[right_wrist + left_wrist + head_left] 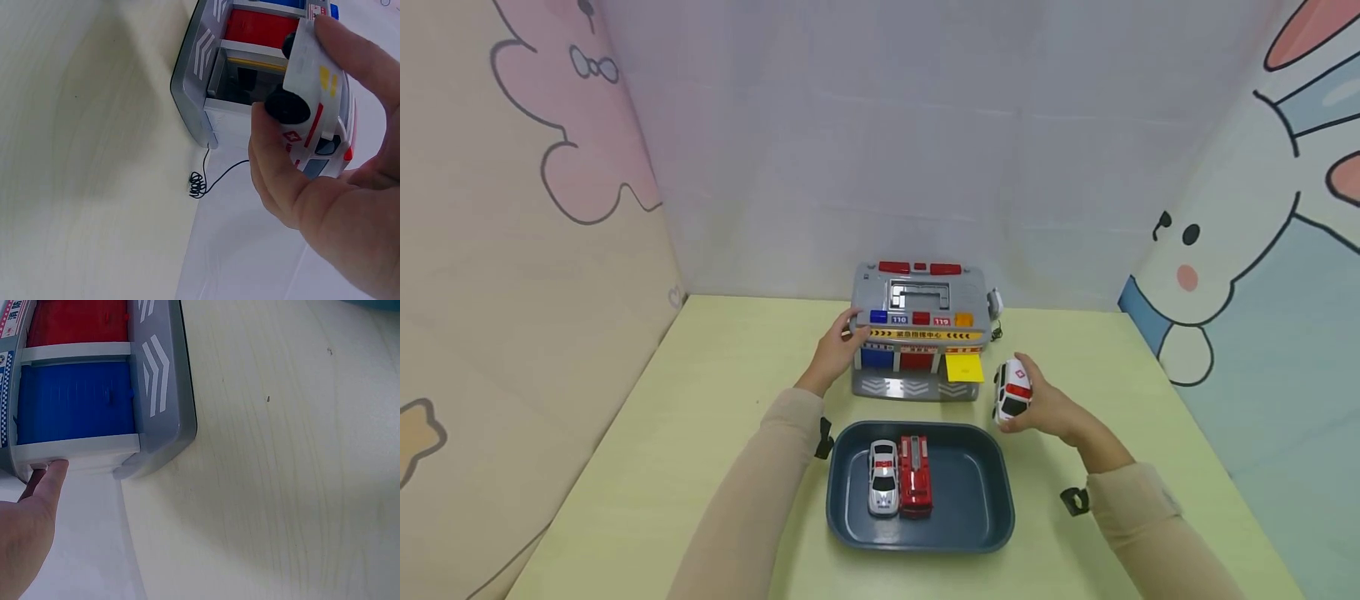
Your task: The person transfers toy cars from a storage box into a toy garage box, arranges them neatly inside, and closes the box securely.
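Toy ambulance [1018, 385] is hanging out just right of the front corner of a grey toy garage [917, 300], and the right hand [1052, 410] is holding it. That grip is closing snugly on the little van, fingers and thumb pinching its white body, with the black wheels showing in the right wrist view. Left hand [832, 354] is resting at the garage's left side, fingers pretty straight and touching the wall, so that grip isn't wrapping around anything.

Garage-wise, a blue door [877, 359] and a red door [916, 361] are covering two bays, while a yellow flap [964, 367] is sticking outward over the right-hand bay, which is showing a dark inside. A coiled black cord [197, 185] is trailing beside the garage's right side.

Nearer the person, a dark blue tray [970, 492] is sitting on the pale surface [737, 367], and a silver police-style car [883, 487] and a red fire truck [916, 487] are lying side by side in it. Behind everything, a plain pale wall [850, 167] is standing, and a cartoon rabbit [1213, 275] is decorating the right one.
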The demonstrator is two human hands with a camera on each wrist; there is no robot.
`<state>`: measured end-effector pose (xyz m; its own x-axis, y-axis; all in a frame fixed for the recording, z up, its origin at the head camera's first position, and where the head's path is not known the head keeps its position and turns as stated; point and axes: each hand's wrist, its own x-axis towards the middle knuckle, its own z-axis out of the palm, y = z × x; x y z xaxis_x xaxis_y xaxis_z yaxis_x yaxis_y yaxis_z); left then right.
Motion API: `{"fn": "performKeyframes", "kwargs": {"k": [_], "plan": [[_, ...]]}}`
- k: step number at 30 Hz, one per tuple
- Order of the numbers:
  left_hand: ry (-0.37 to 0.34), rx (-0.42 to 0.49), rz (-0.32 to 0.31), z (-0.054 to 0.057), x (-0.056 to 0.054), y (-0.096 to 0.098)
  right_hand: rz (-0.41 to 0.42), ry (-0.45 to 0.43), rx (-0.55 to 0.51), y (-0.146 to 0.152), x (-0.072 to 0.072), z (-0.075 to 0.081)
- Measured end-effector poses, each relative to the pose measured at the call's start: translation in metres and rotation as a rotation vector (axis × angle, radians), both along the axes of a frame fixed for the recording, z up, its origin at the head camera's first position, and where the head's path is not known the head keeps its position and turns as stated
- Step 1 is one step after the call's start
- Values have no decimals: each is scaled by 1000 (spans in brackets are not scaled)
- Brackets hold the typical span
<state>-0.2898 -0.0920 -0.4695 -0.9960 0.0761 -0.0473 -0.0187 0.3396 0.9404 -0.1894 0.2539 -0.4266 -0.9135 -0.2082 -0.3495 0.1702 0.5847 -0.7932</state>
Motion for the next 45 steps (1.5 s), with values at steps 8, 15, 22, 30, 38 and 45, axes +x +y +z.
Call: {"fn": "performKeyframes", "kwargs": {"k": [8,15,22,30,38,45], "plan": [[-17,-3,10,-5,6,-2,6,10,-14,-6,-7,-17],[-20,4,1,-7,9,-4,9,14,-7,-12,-11,-26],[-7,-2,1,-6,9,-3,15,21,1,-15,-17,-33],[-7,1,-3,-3,4,-1,6,25,15,-18,-22,-39],[1,-6,0,-2,2,0,32,60,40,-24,-28,-51],[7,-4,0,0,0,1,46,74,76,-30,-33,-54]]}}
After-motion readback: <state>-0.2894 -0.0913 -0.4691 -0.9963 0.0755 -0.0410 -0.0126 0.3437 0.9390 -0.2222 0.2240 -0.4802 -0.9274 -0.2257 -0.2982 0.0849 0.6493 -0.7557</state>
